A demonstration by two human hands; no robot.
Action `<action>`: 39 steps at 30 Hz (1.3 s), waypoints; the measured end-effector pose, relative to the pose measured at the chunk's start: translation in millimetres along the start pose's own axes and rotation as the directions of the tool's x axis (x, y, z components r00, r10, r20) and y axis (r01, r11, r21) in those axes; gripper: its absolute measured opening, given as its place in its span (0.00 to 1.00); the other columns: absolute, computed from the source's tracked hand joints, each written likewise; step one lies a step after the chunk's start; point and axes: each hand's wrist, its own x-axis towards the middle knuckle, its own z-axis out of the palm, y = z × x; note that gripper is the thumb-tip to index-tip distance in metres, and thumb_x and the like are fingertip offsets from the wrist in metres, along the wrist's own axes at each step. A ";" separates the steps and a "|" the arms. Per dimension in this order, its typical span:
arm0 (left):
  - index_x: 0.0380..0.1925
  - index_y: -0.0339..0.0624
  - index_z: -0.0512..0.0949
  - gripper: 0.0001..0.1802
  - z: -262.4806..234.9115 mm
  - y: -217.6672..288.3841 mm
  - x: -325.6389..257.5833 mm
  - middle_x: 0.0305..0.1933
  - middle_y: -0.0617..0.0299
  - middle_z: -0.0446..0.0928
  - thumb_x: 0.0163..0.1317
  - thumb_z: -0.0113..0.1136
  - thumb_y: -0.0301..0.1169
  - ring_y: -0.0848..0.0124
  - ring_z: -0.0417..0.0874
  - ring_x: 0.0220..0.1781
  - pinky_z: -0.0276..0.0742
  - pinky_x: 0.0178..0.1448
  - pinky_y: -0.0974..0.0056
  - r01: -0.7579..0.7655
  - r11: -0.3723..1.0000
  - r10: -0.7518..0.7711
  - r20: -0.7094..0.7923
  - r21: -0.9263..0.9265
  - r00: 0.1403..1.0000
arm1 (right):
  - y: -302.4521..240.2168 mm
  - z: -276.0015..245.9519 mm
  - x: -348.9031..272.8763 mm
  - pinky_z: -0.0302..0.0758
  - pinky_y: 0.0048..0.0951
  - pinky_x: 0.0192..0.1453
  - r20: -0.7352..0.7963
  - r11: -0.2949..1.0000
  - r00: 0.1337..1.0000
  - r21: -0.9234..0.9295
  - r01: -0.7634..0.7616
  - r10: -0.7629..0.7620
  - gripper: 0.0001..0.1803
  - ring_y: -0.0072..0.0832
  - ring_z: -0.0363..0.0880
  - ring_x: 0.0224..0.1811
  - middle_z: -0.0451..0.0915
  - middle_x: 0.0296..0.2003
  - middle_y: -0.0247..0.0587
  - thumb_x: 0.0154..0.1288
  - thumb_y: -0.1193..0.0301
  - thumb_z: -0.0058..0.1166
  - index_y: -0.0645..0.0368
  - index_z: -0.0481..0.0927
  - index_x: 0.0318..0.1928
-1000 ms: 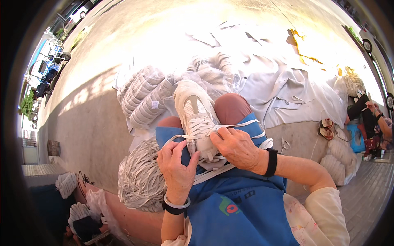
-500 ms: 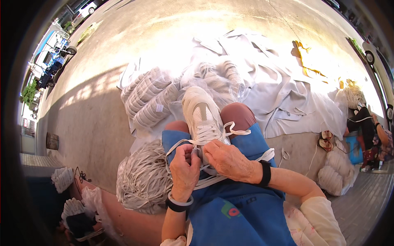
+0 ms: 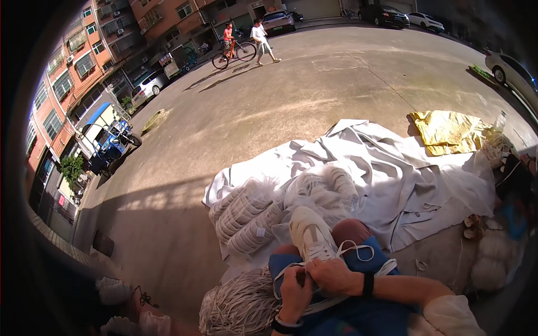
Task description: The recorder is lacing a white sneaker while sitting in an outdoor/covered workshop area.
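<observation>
A white and beige sneaker (image 3: 307, 227) rests between my knees, toe pointing away from me. A flat white shoelace (image 3: 364, 253) is threaded through its front and loops out over my right knee. My left hand (image 3: 295, 292) is closed at the upper eyelets, thumb and fingers pinched together on the lace. Right beside it, my right hand (image 3: 336, 276) is also closed on the lace; its fingertips are partly hidden. A blue apron (image 3: 358, 313) covers my lap. Against my left leg lies a big heap of loose white laces (image 3: 238, 308).
Plastic-wrapped bundles of white rolls (image 3: 249, 215) lie on a pale sheet (image 3: 386, 168) ahead. Beyond it is a yellow sack (image 3: 448, 131). A blue three-wheeler (image 3: 112, 134) stands at left; two people, one with a bicycle (image 3: 232, 53), cross the yard. Wrapped white bundles (image 3: 493, 257) sit at right.
My view has tilted up, bringing buildings, cars and two people into sight. The sneaker and hands sit lower and further right in the picture. Both hands stay closed at the laces.
</observation>
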 end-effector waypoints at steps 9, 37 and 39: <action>0.44 0.36 0.79 0.11 -26.5 10.8 -19.3 0.31 0.57 0.81 0.69 0.53 0.31 0.75 0.79 0.32 0.76 0.39 0.69 0.182 0.968 -0.168 0.094 -0.174 0.981 | -29.1 -77.4 -24.7 0.76 0.40 0.36 0.579 0.571 0.807 0.705 -0.421 -0.119 0.13 0.40 0.79 0.28 0.80 0.28 0.41 0.71 0.65 0.45 0.61 0.77 0.39; 0.34 0.37 0.77 0.21 4.1 74.7 -18.1 0.22 0.62 0.68 0.76 0.39 0.40 0.70 0.69 0.24 0.65 0.32 0.64 0.085 0.760 0.359 0.526 -0.644 0.771 | -111.3 -231.9 -48.4 0.68 0.22 0.18 -0.968 -0.025 0.101 0.110 0.994 -0.229 0.22 0.25 0.73 0.19 0.77 0.33 0.51 0.72 0.63 0.52 0.75 0.82 0.45; 0.34 0.37 0.77 0.22 4.5 33.3 -16.1 0.22 0.62 0.69 0.76 0.41 0.42 0.72 0.69 0.22 0.65 0.29 0.66 0.470 0.776 0.071 0.798 -0.421 0.598 | -88.2 -224.2 -31.8 0.68 0.22 0.18 -0.974 -0.044 0.103 0.114 0.993 -0.203 0.22 0.25 0.73 0.19 0.77 0.33 0.51 0.72 0.63 0.52 0.75 0.82 0.45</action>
